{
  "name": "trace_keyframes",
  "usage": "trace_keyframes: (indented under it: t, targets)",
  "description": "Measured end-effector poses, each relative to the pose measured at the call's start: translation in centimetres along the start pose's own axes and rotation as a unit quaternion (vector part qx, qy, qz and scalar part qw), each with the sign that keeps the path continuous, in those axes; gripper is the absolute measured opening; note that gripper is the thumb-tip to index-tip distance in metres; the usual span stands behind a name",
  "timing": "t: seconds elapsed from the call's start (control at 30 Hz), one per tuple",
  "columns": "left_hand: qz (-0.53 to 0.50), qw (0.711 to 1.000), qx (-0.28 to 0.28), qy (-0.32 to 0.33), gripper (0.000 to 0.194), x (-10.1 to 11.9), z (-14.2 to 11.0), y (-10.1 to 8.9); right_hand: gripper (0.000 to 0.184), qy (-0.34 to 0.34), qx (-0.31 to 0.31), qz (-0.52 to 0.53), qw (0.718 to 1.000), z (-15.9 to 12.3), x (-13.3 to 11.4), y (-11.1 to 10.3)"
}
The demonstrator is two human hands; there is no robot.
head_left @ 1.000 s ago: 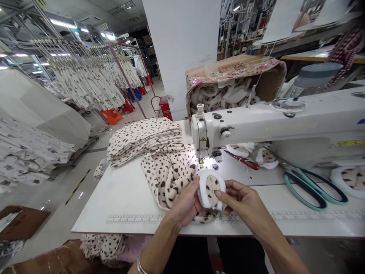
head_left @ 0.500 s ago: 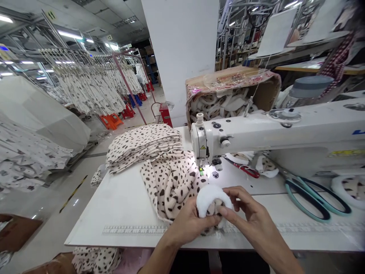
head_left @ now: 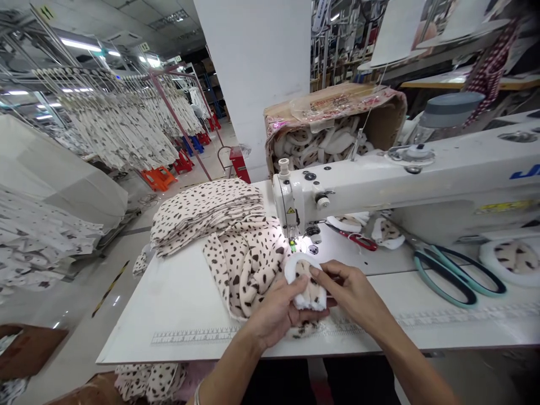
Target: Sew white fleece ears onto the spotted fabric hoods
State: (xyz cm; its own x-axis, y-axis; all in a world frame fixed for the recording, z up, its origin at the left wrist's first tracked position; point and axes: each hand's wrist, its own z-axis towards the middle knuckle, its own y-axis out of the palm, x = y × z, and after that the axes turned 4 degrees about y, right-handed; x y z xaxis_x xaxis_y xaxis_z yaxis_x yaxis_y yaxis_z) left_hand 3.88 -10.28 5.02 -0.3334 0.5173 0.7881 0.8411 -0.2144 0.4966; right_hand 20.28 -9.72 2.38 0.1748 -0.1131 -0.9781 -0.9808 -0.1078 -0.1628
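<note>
Between my two hands is a small plush ear-shaped piece, white and fluffy round the edge with a spotted cream middle. My left hand supports it from the left and below, thumb pressed on its face. On the other side my right hand pinches it, thumb on the spotted middle and fingers behind. Spotted cream fabric lies bunched just to the left, reaching toward the needle of the white sewing machine. Part of this fabric seems to show under my hands.
A stack of spotted fabric lies on the white table. Teal-handled scissors, red-handled scissors and more ear pieces lie to the right. Behind the machine, a cardboard box holds many similar pieces.
The ear piece has been turned and flattened, so its spotted face and lower edge now show. My left thumb has moved up onto it. The whole view has shifted slightly.
</note>
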Motion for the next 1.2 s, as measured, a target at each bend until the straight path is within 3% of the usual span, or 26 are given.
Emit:
trace_keyframes:
  t: [0.07, 0.17, 0.27, 0.37, 0.5, 0.57, 0.6, 0.7, 0.83, 0.93, 1.03, 1.1, 1.2]
  targets:
    - [0.098, 0.995, 0.011, 0.028, 0.046, 0.8, 0.0, -0.3, 0.041, -0.011, -0.023, -0.010, 1.000, 0.1, -0.5, -0.5]
    - [0.249, 0.965, -0.001, 0.081, 0.046, 2.6, 0.4, -0.7, 0.041, -0.020, -0.097, -0.006, 0.995, 0.5, -1.3, -1.4]
    - [0.263, 0.962, -0.030, 0.066, 0.044, 4.1, 1.4, -1.5, 0.048, -0.028, -0.131, -0.038, 0.990, 1.6, -1.5, -2.8]
    - [0.205, 0.977, -0.037, 0.043, 0.041, 4.6, 2.5, -2.7, 0.055, -0.024, -0.044, -0.109, 0.993, 3.4, -1.0, -5.0]
    - [0.165, 0.982, 0.036, 0.083, 0.041, 4.2, 3.0, -3.7, 0.056, -0.045, 0.131, -0.172, 0.975, 4.3, -0.3, -6.8]
    - [0.166, 0.979, 0.065, 0.094, 0.039, 3.8, 2.9, -3.6, 0.054, -0.059, 0.172, -0.195, 0.964, 3.4, -0.4, -5.8]
    - [0.165, 0.979, 0.069, 0.095, 0.037, 3.6, 2.9, -3.4, 0.052, -0.050, 0.163, -0.197, 0.965, 2.7, -0.4, -4.8]
    - [0.134, 0.986, 0.059, 0.086, 0.035, 2.9, 2.8, -2.9, 0.053, 0.002, 0.069, -0.113, 0.991, 0.7, -0.2, -1.4]
    - [0.143, 0.985, 0.038, 0.088, 0.043, 2.6, 2.3, -2.7, 0.036, -0.001, 0.034, -0.021, 0.999, -0.4, 0.6, 1.4]
    - [0.318, 0.940, -0.005, 0.124, 0.049, 3.1, 1.6, -2.7, 0.029, -0.011, 0.020, -0.018, 1.000, -0.8, 1.1, 1.7]
    - [0.491, 0.856, -0.049, 0.153, 0.022, 3.6, 1.2, -2.6, 0.025, -0.023, -0.024, -0.040, 0.999, -1.5, 1.6, 1.7]
    - [0.544, 0.823, -0.059, 0.153, 0.014, 3.8, 1.1, -2.5, 0.024, -0.036, -0.052, -0.066, 0.996, -1.8, 1.9, 1.7]
    - [0.580, 0.799, -0.066, 0.141, 0.011, 4.0, 1.7, -2.7, 0.021, -0.090, -0.067, -0.134, 0.985, -1.0, 2.2, 0.8]
